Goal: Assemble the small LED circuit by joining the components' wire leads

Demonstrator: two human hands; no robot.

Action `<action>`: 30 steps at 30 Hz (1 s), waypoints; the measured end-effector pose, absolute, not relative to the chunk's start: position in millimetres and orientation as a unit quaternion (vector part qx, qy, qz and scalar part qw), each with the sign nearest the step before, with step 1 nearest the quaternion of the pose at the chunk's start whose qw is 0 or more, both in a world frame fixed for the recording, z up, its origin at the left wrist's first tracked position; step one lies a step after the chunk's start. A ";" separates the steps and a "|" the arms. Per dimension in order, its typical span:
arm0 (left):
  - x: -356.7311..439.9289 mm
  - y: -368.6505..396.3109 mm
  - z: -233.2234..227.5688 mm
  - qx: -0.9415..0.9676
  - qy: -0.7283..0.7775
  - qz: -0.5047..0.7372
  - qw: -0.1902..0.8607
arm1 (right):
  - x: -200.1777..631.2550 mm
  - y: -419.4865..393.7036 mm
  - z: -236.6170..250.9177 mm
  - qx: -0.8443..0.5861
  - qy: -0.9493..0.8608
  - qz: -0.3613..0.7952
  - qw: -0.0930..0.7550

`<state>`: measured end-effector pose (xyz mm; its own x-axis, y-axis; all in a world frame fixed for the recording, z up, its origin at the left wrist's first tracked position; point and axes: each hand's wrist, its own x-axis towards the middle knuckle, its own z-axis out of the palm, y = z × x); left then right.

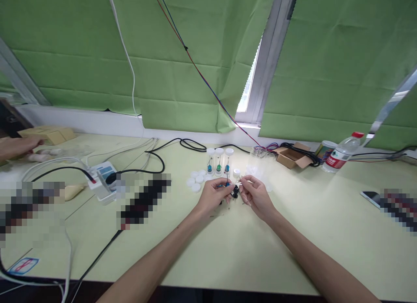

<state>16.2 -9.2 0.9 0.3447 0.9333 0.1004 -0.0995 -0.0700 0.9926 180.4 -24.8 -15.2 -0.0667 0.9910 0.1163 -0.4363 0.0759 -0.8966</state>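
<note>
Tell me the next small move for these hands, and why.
Probably ease the thin white piece pinched by the right hand toward the small blue part in the left hand: the two already meet tip to tip above the table.

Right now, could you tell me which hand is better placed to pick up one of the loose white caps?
Probably the left hand: the white caps lie just beside it, while the right hand is farther off.
</note>
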 end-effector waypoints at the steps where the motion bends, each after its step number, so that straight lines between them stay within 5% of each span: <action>1: 16.1 -9.4 1.2 0.580 0.361 0.446 0.578 | 179.9 -25.8 -14.5 -0.333 -0.430 0.586 0.601; 10: 14.3 -6.3 1.0 0.555 0.379 0.460 0.580 | 175.3 -32.0 -12.5 -0.373 -0.536 0.423 0.628; 30: 14.4 -7.1 1.2 0.567 0.380 0.452 0.574 | 174.2 -33.0 -12.2 -0.425 -0.545 0.395 0.605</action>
<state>14.4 -7.1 1.2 0.3015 0.9504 0.0758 -0.0883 -0.0513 0.9948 174.2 -33.0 -12.2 0.0937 0.9413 0.3242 -0.0138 0.3268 -0.9450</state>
